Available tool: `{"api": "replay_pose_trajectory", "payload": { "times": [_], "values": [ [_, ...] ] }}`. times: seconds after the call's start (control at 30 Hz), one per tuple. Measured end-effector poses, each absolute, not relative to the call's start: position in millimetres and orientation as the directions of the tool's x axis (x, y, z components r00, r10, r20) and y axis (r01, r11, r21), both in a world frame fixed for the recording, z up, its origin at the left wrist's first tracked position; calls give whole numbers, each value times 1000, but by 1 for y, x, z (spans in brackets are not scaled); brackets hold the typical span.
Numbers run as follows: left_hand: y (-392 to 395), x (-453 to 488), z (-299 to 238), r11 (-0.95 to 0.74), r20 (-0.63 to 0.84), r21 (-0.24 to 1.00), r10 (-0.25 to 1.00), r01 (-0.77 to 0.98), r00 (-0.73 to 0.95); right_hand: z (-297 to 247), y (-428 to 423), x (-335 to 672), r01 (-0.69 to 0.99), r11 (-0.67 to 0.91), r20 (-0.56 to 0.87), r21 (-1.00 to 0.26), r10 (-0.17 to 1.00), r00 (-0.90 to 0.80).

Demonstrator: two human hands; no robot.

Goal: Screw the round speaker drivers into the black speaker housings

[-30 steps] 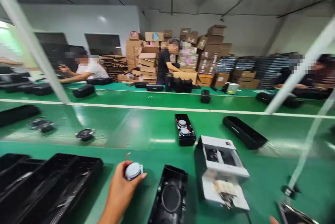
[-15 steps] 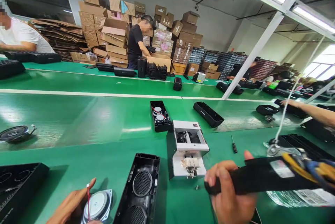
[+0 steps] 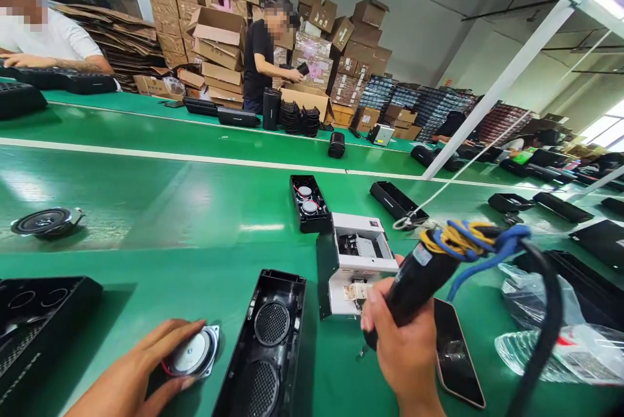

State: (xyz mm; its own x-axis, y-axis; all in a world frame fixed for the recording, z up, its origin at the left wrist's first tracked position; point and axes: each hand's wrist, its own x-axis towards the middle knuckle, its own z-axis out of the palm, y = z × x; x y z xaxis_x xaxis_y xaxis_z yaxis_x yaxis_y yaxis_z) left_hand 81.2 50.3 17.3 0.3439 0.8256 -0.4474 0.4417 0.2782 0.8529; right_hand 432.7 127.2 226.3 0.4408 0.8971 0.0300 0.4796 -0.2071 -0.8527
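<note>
My left hand (image 3: 146,365) grips a small round speaker driver (image 3: 191,353) with a square metal frame, thumb on the near side and fingers on the far side. Just right of it lies a long black speaker housing (image 3: 288,339), its open side up, with two round mesh grilles. Wrapped in my right hand (image 3: 407,352) is a black electric screwdriver (image 3: 419,277), tilted, its lower end pointing down at the green table. Yellow and blue ties circle its top, where a thick cord comes out. A white screw feeder (image 3: 336,287) stands right behind that hand, partly hidden by it.
A phone (image 3: 461,362) and a clear plastic bottle (image 3: 565,355) lie at right. Behind the feeder are a housing with two drivers (image 3: 310,204) and a black casing (image 3: 392,199). A larger driver (image 3: 46,222) sits far left, above another housing (image 3: 73,300). Co-workers stand across the tables.
My right hand has swung the screwdriver from nearly level to steeply tilted, moving slightly left. My left fingers have closed around the driver. Across the table, a co-worker has lifted a black item.
</note>
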Motion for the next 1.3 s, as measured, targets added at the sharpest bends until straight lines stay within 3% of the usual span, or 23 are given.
{"api": "replay_pose_trajectory", "payload": {
  "times": [0.1,0.23,0.3,0.47,0.6,0.9,1.3],
  "values": [
    [62,76,28,363,-532,808,789,465,308,229,110,423,331,-290,-108,-898,874,474],
    [91,85,69,487,-565,771,820,411,89,237,110,410,246,-245,-115,-938,889,444],
    [106,100,94,433,-503,832,853,347,142,242,121,399,217,-178,-69,-960,898,434],
    [128,148,128,143,-271,951,817,275,509,240,159,361,269,27,158,-963,864,478],
    [134,178,127,32,-292,926,692,375,661,221,176,347,257,88,195,-962,882,430],
    [131,196,106,-172,-356,823,585,541,728,180,166,354,206,23,93,-978,937,336],
    [130,201,108,-139,-383,822,582,552,717,161,157,362,228,-49,23,-973,952,304]
  ]
}}
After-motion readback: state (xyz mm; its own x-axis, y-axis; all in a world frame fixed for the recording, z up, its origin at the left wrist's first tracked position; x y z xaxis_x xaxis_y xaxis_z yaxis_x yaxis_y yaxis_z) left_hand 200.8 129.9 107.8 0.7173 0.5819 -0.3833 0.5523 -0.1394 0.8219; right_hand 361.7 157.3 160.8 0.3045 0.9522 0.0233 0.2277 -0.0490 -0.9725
